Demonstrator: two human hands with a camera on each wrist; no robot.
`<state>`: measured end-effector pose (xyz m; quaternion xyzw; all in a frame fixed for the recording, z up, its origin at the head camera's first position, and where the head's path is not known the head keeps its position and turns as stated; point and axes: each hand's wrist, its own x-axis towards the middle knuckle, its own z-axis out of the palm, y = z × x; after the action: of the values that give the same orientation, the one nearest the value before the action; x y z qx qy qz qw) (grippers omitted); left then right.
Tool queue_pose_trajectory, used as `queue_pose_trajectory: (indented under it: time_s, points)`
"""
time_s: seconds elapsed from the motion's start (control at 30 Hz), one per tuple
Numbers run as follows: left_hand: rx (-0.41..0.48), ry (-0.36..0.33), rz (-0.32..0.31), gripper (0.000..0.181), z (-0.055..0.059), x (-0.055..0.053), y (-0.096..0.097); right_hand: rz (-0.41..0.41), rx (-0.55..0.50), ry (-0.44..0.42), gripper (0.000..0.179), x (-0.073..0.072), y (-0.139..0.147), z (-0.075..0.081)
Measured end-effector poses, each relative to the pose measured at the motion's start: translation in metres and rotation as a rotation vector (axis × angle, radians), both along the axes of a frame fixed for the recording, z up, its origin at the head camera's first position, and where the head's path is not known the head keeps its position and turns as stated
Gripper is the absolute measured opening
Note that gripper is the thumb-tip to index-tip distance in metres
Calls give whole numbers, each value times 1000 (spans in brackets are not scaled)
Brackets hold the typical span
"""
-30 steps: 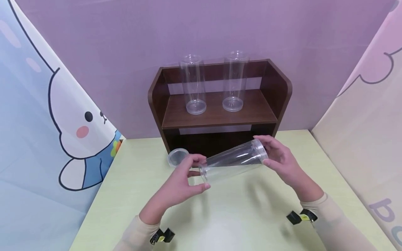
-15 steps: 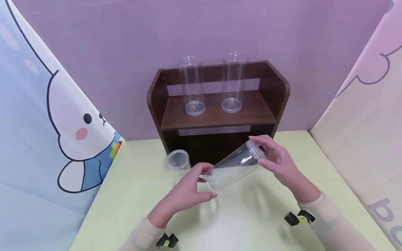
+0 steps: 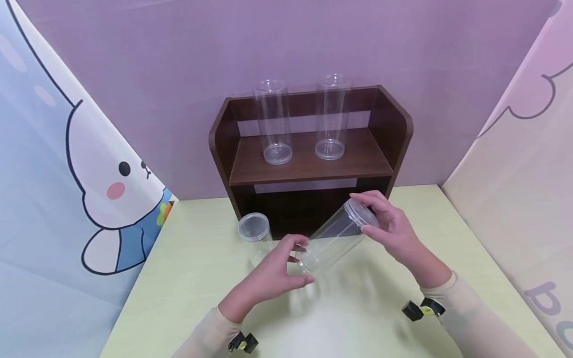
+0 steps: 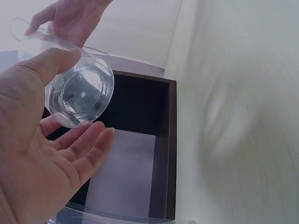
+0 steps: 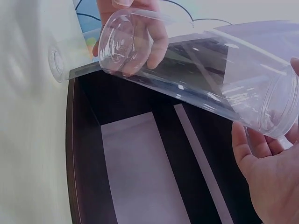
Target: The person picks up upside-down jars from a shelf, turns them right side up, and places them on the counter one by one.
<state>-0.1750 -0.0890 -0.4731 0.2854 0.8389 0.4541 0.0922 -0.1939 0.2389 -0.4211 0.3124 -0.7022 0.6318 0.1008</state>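
Observation:
In the head view a clear plastic jar [image 3: 335, 241] is held tilted above the table, its lidded end up to the right. My right hand [image 3: 396, 236] grips that end around the clear lid [image 3: 361, 213]. At the lower, base end, my left hand [image 3: 279, 273] holds the jar between thumb and fingers. The left wrist view shows the round base [image 4: 83, 93] with the thumb over it and fingertips under it. Through the clear wall in the right wrist view, the left fingers [image 5: 158, 44] show behind the base end.
A second lidded jar [image 3: 254, 227] stands on the pale table [image 3: 188, 278], left of my left hand. Behind is a dark brown two-tier shelf [image 3: 309, 174]. Two clear jars [image 3: 273, 119] stand upright on its upper board. Printed cloth [image 3: 116, 149] hangs at the sides.
The held jar has tipped more steeply, base end lowered and shifted right with my left hand. My right hand has moved slightly left. More of the standing jar shows.

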Motion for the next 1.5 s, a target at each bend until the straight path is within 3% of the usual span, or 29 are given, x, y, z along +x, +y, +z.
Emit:
queue_pose_trajectory:
  time_s: [0.37,0.87,1.0,1.5]
  points:
    - [-4,101,-16,77,5,1,-3,-2,19,29,62,-4,-2,-6]
    - [37,127,-18,55,28,7,-20,-32,107,25,64,-6,-9,-14]
    - [51,167,-20,45,36,8,-32,-41,139,21,66,-6,-13,-17]
    - [109,232,137,28,70,8,-90,-49,183,25,65,-11,-25,-26]
